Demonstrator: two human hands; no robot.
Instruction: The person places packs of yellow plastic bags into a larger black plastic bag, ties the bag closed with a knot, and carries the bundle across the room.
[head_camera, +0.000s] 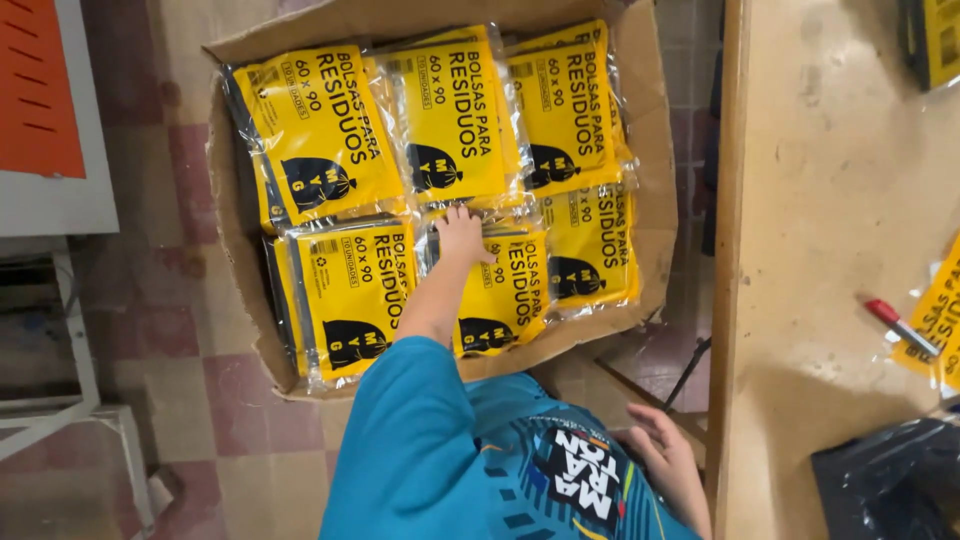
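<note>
A cardboard box (655, 150) on the floor holds several flat yellow packets with black print, wrapped in clear plastic and laid in two rows. My left hand (462, 236) reaches down into the box on a teal-sleeved arm. Its fingers rest spread on the upper edge of the middle front packet (505, 290), where it meets the middle back packet (450, 115). It grips nothing that I can see. My right hand (668, 455) hangs low beside the wooden table's edge (728, 300), fingers apart and empty.
The wooden table (830, 200) on the right carries a red-handled tool (898, 323), a yellow packet (935, 320) at the right edge and a black plastic bag (890, 480). A white metal frame with an orange panel (40, 90) stands at the left on a tiled floor (190, 330).
</note>
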